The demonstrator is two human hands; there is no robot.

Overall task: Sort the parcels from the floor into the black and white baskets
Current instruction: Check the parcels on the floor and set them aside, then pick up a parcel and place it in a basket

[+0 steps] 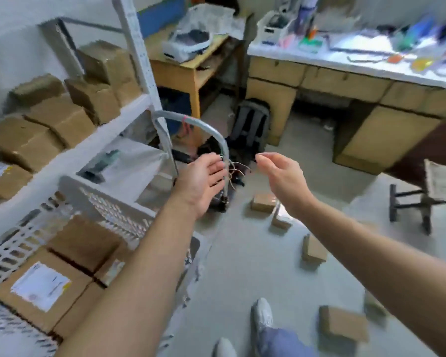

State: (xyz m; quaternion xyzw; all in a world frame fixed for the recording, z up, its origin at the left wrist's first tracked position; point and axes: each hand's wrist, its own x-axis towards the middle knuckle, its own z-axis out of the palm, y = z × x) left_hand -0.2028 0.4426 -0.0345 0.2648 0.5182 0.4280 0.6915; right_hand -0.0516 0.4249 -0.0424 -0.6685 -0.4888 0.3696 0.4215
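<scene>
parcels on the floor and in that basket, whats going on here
A person is sorting parcels. The left hand and the right hand are both out in front, open and holding nothing. The white basket on the left holds several brown boxes, and a few floor parcels lie scattered ahead.

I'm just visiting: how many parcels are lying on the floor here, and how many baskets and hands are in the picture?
Parcels on the floor: 4 (a blurred shape by the right arm is too unclear to count)
White basket: 1
Hands: 2, left hand and right hand
Total: 7
</scene>
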